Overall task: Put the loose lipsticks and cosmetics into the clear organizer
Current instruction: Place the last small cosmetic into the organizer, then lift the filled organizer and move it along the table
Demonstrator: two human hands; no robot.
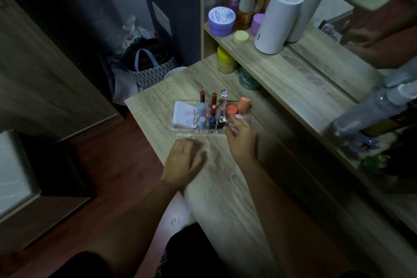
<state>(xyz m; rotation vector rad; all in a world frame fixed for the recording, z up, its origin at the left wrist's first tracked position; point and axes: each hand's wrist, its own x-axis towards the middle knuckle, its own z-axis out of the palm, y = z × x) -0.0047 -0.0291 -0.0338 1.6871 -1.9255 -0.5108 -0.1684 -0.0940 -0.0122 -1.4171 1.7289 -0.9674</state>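
On the wooden table (225,187), the clear organizer (180,130) sits far-centre, lipsticks standing in its middle slots. Right hand (240,135) pinches a pink cosmetic (238,117) over the right compartment; left hand (184,161) rests flat, released, just near of the organizer.
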